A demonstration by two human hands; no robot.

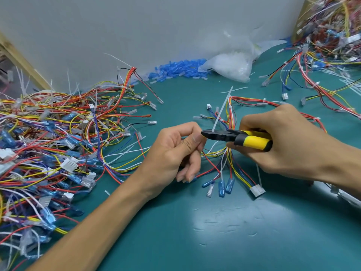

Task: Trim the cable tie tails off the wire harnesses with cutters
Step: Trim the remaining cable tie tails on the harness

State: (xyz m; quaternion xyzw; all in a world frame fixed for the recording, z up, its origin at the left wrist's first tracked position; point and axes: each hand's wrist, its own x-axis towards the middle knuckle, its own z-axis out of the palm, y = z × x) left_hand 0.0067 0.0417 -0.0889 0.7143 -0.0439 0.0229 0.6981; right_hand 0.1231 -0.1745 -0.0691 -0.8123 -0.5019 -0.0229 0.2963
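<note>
The right hand (289, 141) grips the yellow-handled cutters (240, 136), whose black jaws meet the base of an upright white cable tie tail (221, 112). The left hand (175, 153) pinches the wire harness (230, 163) just beside them, above the green mat (214, 222).

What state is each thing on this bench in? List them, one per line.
cutters, gripped by the right hand, jaws at the tail's base.
cable tie tail, uncut, sticking up.
wire harness, pinched by the left hand beside the cutter tip.
harness pile, tangled, some tails untrimmed.
plastic bag, crumpled and slumped.
</note>
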